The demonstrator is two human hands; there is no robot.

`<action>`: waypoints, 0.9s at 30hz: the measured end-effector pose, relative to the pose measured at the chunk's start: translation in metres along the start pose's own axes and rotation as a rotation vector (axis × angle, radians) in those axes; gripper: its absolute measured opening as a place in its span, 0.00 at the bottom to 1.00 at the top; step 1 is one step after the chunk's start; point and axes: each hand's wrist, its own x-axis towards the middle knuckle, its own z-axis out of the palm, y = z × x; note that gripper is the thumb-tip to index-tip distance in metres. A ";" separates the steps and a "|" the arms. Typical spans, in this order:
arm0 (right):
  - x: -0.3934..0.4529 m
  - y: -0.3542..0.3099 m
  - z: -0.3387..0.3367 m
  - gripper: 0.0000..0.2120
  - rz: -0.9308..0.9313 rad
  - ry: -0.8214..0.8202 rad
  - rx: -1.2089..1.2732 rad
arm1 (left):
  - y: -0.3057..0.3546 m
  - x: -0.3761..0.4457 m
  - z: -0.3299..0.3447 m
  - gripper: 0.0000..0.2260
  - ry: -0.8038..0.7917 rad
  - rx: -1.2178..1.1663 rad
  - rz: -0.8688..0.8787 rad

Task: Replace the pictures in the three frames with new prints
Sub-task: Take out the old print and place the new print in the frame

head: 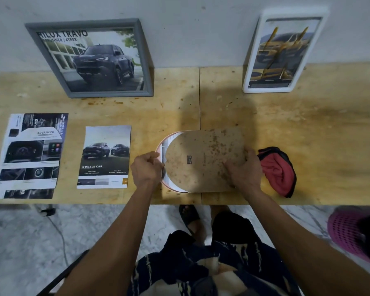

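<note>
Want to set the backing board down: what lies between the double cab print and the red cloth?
In the head view, the pink arch-shaped frame with its spotted backing board, held by both hands.

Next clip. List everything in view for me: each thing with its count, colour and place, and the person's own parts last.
table: 1, yellowish wood, across the middle
grey frame: 1, grey, truck picture, leaning on the wall, back left
white frame: 1, white, yellow picture, leaning on the wall, back right
arched frame: 1, pale pinkish rim, face down at the front centre
backing board: 1, stained brown, on the arched frame, shifted right
prints: 2, truck brochure pages, flat on the table's left
cloth: 1, red and black, right of the board
basket: 1, pink, on the floor, right edge
cable: 1, pale, on the floor, left
left hand: grips the arched frame's left rim
right hand: holds the board's right edge
</note>
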 end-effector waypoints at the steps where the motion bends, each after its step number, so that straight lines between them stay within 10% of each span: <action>1: 0.001 0.000 0.001 0.37 0.002 0.001 -0.011 | 0.000 0.000 0.001 0.08 -0.012 -0.001 -0.003; 27: -0.005 -0.008 0.021 0.37 -0.047 -0.134 -0.367 | 0.007 -0.019 -0.006 0.26 -0.132 0.132 0.132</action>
